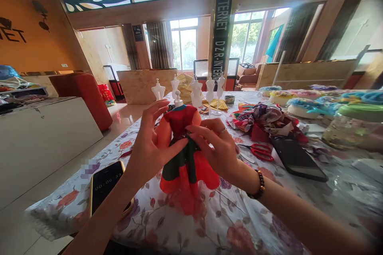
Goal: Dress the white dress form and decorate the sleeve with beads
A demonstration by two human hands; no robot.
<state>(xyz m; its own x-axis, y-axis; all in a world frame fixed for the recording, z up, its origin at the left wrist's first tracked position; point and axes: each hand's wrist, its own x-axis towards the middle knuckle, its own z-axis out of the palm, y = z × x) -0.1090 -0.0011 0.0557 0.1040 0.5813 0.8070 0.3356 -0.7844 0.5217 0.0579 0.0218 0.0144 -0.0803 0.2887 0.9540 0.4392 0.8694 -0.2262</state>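
A small doll dress [184, 121] with a red bodice, orange sleeves, a dark green middle and a red skirt hangs on a white mini mannequin [178, 101]. It stands upright over the table in front of me. My left hand [151, 139] is at its left side, fingers stretched apart, the thumb reaching to the waist. From the right, my right hand [217, 143] pinches at the dress's waist, thumb and fingertips close together. The fold under these fingertips is too small to make out. A ring and a beaded bracelet [259, 184] are on the right hand and wrist.
Several bare white mannequins [196, 93] stand behind the dress. Right of it lie red-handled scissors [260, 151], a fabric pile [266, 121], a dark phone [299, 159] and a green-lidded jar [347, 127]. A phone running a timer [107, 183] lies left on the flowered tablecloth [245, 223].
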